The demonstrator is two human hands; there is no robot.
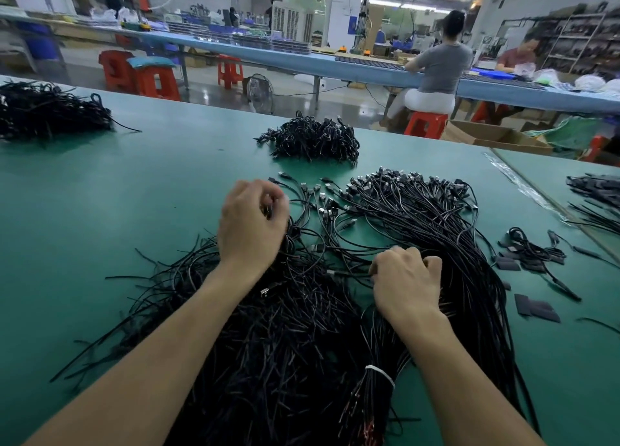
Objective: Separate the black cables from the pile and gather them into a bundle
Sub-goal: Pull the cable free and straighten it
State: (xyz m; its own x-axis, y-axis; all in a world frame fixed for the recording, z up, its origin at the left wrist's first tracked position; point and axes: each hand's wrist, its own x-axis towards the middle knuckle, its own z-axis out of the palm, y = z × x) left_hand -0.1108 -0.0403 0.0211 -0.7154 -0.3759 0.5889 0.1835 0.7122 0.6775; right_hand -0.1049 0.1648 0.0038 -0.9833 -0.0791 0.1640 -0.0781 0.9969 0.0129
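Head view: a tangled pile of black cables is spread across the green counter, directly before the person. Near the bottom edge, one sheaf of it is bound by a white tie. The left hand is held over the pile's upper left part, with its fingers curled around a few cables near their connector ends. The right hand is placed lower and to the right, well apart from the left, knuckles up. Its fingers are curled into the strands at the middle of the pile, and a thin cable is pinched at the fingertips. On the right side, cables are fanned out with their metal connectors pointing away. Small black strips are scattered just beside them. A heap of coiled cables is set farther back, and another dark heap lies at the far left. Beyond the counter, a seated person in grey is seen on a red stool.
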